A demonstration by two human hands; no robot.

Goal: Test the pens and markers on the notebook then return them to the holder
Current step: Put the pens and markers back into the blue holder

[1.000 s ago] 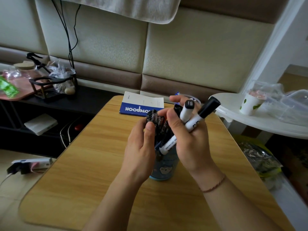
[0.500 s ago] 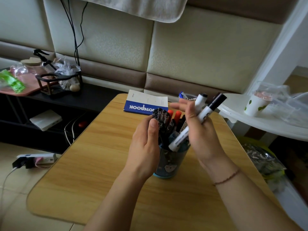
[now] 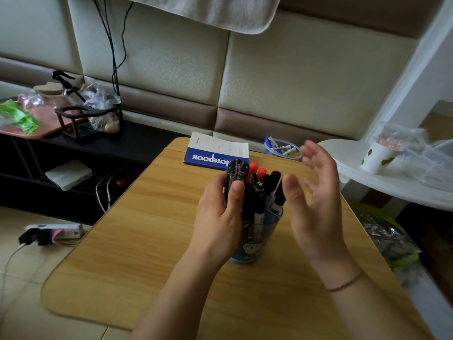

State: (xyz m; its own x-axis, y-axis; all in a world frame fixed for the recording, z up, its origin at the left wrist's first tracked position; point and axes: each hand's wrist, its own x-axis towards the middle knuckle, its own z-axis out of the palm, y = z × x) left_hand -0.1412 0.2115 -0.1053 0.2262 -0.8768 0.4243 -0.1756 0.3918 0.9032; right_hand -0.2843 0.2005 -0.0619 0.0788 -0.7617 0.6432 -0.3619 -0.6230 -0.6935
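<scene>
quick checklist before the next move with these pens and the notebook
1. Left hand grips the bundle of dark pens at the blue cup holder: ok.
2. Right hand free, fingers open: ok.
3. Markers standing in the holder: ok.
4. Blue and white notebook closed, not ready for testing: not ok.
5. Wooden table has bare space: ok.
6. Pens already tested: cannot tell.

A blue holder (image 3: 255,244) with a cartoon print stands upright on the wooden table, packed with markers (image 3: 263,192), black caps and two orange ones pointing up. A bunch of dark clear-capped pens (image 3: 236,171) rises at its left side. Beyond it lies a closed blue-and-white notebook (image 3: 217,150), flat at the far edge.
</scene>
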